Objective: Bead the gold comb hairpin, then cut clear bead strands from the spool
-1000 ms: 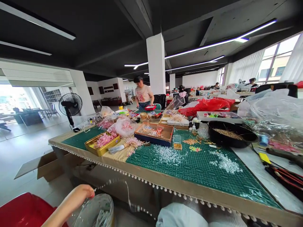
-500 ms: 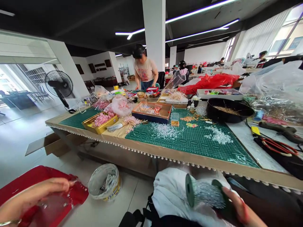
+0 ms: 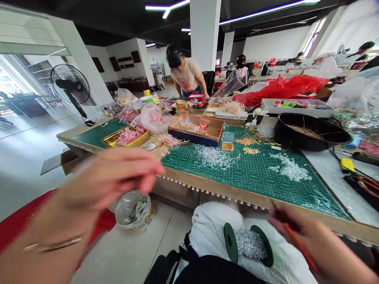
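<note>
A green-ended spool [image 3: 250, 243] of clear, silvery beaded strand rests on the white cloth [image 3: 217, 221] over my lap. My left hand [image 3: 127, 177] is raised in front of the table edge, blurred, its fingertips pressed together; anything between them is too small to see. To the right of the spool, my right hand [image 3: 291, 225] is closed at the table's front edge. A dark tip and a red strip show by its fingers, too smeared to identify. Clear beads [image 3: 214, 156] lie heaped on the green cutting mat [image 3: 248, 173], with a second heap [image 3: 290, 167] further right.
Beyond the mat are an orange-lined box [image 3: 214, 128], a gold tin [image 3: 143, 138] of pink pieces and a black bowl [image 3: 331, 138]. A bucket [image 3: 122, 213] stands on the floor beside a red surface [image 3: 103, 223]. Another person [image 3: 188, 75] leans over the table's far side.
My right hand has let go of the spool, which now lies on my lap, and has moved up beside it. My left hand has risen rightward from the red surface. The view has shifted.
</note>
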`<state>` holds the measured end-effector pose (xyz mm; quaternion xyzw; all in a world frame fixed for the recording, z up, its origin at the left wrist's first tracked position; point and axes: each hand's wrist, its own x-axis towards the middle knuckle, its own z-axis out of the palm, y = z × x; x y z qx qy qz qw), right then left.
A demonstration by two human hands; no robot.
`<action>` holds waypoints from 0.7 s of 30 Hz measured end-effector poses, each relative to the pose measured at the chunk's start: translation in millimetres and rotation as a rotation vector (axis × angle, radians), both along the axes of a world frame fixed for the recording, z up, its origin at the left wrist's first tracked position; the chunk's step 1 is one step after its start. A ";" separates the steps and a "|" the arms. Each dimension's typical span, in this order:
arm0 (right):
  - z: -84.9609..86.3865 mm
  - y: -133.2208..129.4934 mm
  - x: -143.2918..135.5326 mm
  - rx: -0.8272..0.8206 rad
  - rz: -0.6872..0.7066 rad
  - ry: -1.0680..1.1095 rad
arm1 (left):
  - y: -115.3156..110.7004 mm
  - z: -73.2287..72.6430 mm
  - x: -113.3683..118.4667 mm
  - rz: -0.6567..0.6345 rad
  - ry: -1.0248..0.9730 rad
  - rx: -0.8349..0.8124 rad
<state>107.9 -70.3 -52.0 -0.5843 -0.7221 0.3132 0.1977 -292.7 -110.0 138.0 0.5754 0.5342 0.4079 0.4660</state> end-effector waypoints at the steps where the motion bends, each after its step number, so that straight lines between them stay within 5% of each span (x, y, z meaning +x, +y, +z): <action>1: 22.1 5.1 -9.7 0.061 0.041 0.112 | 17.4 -14.5 27.6 -0.161 0.005 -0.087; 4: 76.5 25.5 -41.4 0.359 0.129 0.303 | 63.5 -54.2 94.4 -0.391 -0.125 -0.290; 7: 101.4 50.1 -63.3 0.428 0.283 0.335 | 94.9 -74.5 124.9 -0.470 -0.207 -0.369; 15: 103.4 107.3 -74.5 0.302 0.279 0.214 | 144.1 -82.4 117.5 -0.535 -0.310 -0.440; 21: 87.1 164.5 -52.4 0.332 0.071 0.369 | 161.9 -114.6 92.3 -0.443 -0.278 -0.481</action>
